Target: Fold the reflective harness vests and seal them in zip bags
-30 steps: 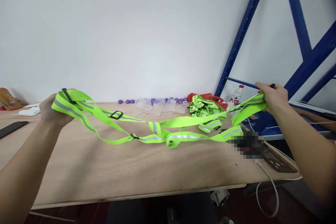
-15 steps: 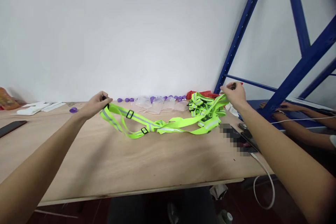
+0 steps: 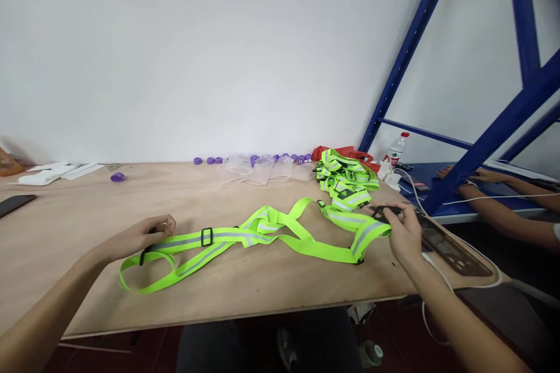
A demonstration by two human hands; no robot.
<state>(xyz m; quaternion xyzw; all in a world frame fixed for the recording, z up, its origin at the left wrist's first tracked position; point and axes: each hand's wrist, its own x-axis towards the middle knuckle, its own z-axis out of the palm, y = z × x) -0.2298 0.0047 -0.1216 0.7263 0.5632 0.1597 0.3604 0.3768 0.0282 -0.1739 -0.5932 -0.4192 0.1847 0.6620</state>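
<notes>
A neon-yellow reflective harness (image 3: 249, 236) with grey stripes and black strap adjusters lies stretched out across the wooden table (image 3: 210, 297). At its left end, my left hand (image 3: 142, 236) is closed with curled fingers on the strap, close above the table. A loop of strap hangs and curls below that hand. My right hand (image 3: 405, 233) pinches the harness's other end, where a black buckle (image 3: 387, 210) shows between the fingers. Just beyond the right hand rests a heap of similar reflective straps (image 3: 345, 178).
Clear plastic bags (image 3: 266, 170) and several purple round pieces (image 3: 210, 161) line the wall. A red bag (image 3: 336, 153) and a bottle (image 3: 397, 148) stand near the blue rack (image 3: 396, 64). A phone (image 3: 17, 205) lies left. Another person's arms (image 3: 503, 204) rest at right.
Both hands have come down and nearer, lowering the harness from the air onto the table. The left hand has moved left, and the harness is stretched out wider.
</notes>
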